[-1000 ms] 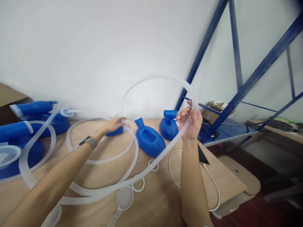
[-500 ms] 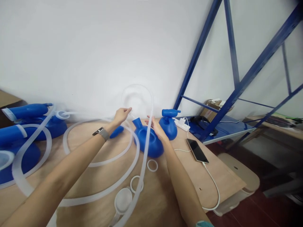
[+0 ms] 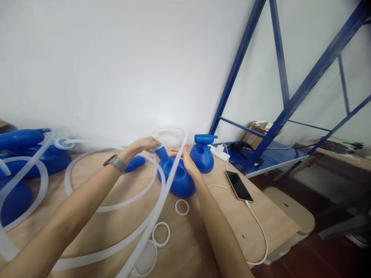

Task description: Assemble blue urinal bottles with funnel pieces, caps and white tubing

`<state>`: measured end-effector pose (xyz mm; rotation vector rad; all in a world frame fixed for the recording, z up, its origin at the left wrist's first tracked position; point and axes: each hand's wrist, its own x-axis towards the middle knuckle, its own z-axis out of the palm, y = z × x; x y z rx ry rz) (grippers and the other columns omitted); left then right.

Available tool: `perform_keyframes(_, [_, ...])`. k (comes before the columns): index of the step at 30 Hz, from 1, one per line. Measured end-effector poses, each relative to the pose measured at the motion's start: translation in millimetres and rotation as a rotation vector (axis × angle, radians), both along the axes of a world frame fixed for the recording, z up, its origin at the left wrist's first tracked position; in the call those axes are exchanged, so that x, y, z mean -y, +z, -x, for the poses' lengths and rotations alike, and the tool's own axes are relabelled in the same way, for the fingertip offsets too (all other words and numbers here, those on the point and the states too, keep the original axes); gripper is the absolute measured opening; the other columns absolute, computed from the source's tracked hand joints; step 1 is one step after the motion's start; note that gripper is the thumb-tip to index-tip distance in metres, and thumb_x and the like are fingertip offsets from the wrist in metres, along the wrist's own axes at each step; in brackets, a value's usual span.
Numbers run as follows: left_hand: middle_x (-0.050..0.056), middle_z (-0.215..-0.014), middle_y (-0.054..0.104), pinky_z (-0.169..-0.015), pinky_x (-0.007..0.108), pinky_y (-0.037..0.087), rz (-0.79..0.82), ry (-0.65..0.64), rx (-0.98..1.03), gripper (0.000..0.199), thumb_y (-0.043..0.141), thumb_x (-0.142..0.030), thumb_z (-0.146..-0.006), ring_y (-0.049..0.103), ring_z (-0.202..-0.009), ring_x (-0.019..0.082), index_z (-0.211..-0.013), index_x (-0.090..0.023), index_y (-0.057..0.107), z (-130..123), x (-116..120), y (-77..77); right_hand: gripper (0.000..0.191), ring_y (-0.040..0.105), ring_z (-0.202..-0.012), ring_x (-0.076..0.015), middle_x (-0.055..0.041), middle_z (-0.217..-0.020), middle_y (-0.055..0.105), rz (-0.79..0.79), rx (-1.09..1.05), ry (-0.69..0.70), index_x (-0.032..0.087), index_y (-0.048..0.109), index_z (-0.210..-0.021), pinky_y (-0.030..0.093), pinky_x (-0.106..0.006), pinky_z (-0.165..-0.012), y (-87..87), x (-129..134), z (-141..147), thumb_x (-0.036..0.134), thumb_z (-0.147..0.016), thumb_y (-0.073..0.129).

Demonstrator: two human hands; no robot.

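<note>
My left hand [image 3: 147, 145] is pinched at the slanted neck of a blue plastic bottle [image 3: 181, 179], on what looks like the end of a translucent hose [image 3: 171, 172]; its fingertips are partly hidden. The hose rises in a loop against the wall, then runs down across the bottle towards me. My right hand [image 3: 187, 160] is open, fingers stretched out beside the bottle's neck and partly behind the hose; whether it touches the bottle I cannot tell. A smaller-looking blue bottle with a sideways head [image 3: 203, 154] stands just right of that hand. Under my left wrist lies a blue piece [image 3: 135, 164].
Two white rings [image 3: 182, 207] and a white round cap [image 3: 146, 259] lie on the brown tabletop [image 3: 185, 239]. More blue bottles [image 3: 55, 158] with coiled hoses crowd the left. At right are a charging phone [image 3: 239, 186], a power strip [image 3: 220, 153], a blue rack [image 3: 240, 65] and a stool [image 3: 292, 208].
My left hand has come down to the bottle's neck, and the hose loop above it has sunk lower. My right hand's fingers have moved closer to the neck. The view has shifted slightly.
</note>
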<state>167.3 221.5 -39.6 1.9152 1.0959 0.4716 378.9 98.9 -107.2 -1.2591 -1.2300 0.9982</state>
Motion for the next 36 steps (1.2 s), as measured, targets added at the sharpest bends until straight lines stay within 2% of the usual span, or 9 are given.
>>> perform_keyframes(3, [0.011, -0.108, 0.082, -0.072, 0.028, 0.055, 0.099, -0.121, 0.034, 0.053, 0.087, -0.055, -0.065, 0.073, -0.099, 0.028, -0.108, -0.023, 0.085, 26.2, -3.4, 3.4, 0.105, 0.073, -0.118, -0.0298, -0.0152, -0.105, 0.082, 0.057, -0.079, 0.005, 0.017, 0.079, -0.122, 0.05, -0.045, -0.114, 2.5, 1.1, -0.3, 0.085, -0.097, 0.002])
perform_keyframes(7, [0.012, -0.124, 0.078, -0.077, 0.032, 0.057, 0.112, -0.173, 0.176, 0.071, 0.08, -0.058, -0.073, 0.072, -0.107, 0.029, -0.136, -0.028, 0.073, 36.9, -2.4, -16.7, 0.106, 0.074, -0.116, -0.0296, -0.0166, -0.103, 0.083, 0.071, -0.112, 0.071, 0.017, 0.08, -0.118, 0.054, -0.042, -0.109, 4.0, -0.3, -3.5, 0.083, -0.097, 0.0])
perform_keyframes(9, [0.011, -0.128, 0.076, -0.086, 0.035, 0.057, 0.058, -0.158, 0.262, 0.061, 0.075, -0.057, -0.077, 0.07, -0.113, 0.028, -0.129, -0.025, 0.075, 29.6, -1.3, -30.5, 0.104, 0.074, -0.117, -0.0303, -0.016, -0.104, 0.083, 0.046, -0.107, 0.114, 0.019, 0.081, -0.116, 0.055, -0.042, -0.107, 3.7, 0.5, -4.6, 0.086, -0.096, 0.005])
perform_keyframes(11, [0.012, -0.128, 0.075, -0.095, 0.037, 0.055, -0.005, -0.141, 0.338, 0.044, 0.075, -0.052, -0.075, 0.068, -0.117, 0.028, -0.107, -0.021, 0.078, 17.5, -0.8, -41.5, 0.103, 0.074, -0.117, -0.0317, -0.0157, -0.104, 0.083, 0.039, -0.101, 0.14, 0.02, 0.082, -0.114, 0.056, -0.043, -0.105, 3.3, 1.7, -4.9, 0.089, -0.095, 0.008])
perform_keyframes(14, [0.013, -0.119, 0.077, -0.098, 0.039, 0.053, -0.06, -0.131, 0.429, 0.028, 0.073, -0.045, -0.073, 0.071, -0.112, 0.027, -0.082, -0.019, 0.069, -0.2, 1.7, -50.5, 0.102, 0.073, -0.117, -0.0325, -0.0153, -0.103, 0.083, 0.043, -0.093, 0.144, 0.02, 0.083, -0.112, 0.057, -0.044, -0.104, 3.5, 3.0, -3.9, 0.09, -0.094, 0.011])
perform_keyframes(17, [0.012, -0.104, 0.079, -0.095, 0.04, 0.054, -0.111, -0.09, 0.484, 0.025, 0.066, -0.044, -0.076, 0.072, -0.102, 0.026, -0.081, -0.019, 0.068, -8.1, 7.9, -53.9, 0.103, 0.073, -0.118, -0.0321, -0.0148, -0.102, 0.083, 0.041, -0.096, 0.144, 0.02, 0.083, -0.11, 0.057, -0.043, -0.104, 4.4, 3.6, -1.8, 0.092, -0.092, 0.01])
perform_keyframes(23, [0.009, -0.093, 0.077, -0.09, 0.036, 0.053, -0.201, 0.012, 0.459, 0.03, 0.056, -0.042, -0.08, 0.07, -0.095, 0.026, -0.081, -0.018, 0.073, -9.2, 17.6, -60.7, 0.104, 0.074, -0.113, -0.0318, -0.0148, -0.101, 0.083, 0.054, -0.121, 0.118, 0.019, 0.082, -0.103, 0.058, -0.041, -0.1, 10.3, 6.8, 3.7, 0.095, -0.09, 0.012])
perform_keyframes(28, [0.007, -0.086, 0.075, -0.079, 0.033, 0.05, -0.26, 0.191, 0.373, 0.03, 0.048, -0.037, -0.084, 0.068, -0.086, 0.024, -0.079, -0.018, 0.071, -21.0, 23.6, -64.1, 0.104, 0.075, -0.108, -0.0331, -0.0147, -0.096, 0.083, 0.155, -0.151, 0.114, 0.019, 0.081, -0.097, 0.062, -0.039, -0.082, 17.9, 7.0, 7.4, 0.095, -0.089, 0.01])
perform_keyframes(36, [0.006, -0.062, 0.065, -0.074, 0.036, 0.043, -0.275, 0.416, 0.195, 0.029, 0.047, -0.034, -0.087, 0.064, -0.075, 0.027, -0.068, -0.021, 0.064, -37.4, 24.5, -58.7, 0.098, 0.076, -0.104, -0.0304, -0.0128, -0.091, 0.083, 0.088, -0.124, 0.177, 0.021, 0.082, -0.099, 0.063, -0.036, -0.082, 20.0, 4.8, 8.7, 0.095, -0.09, 0.019])
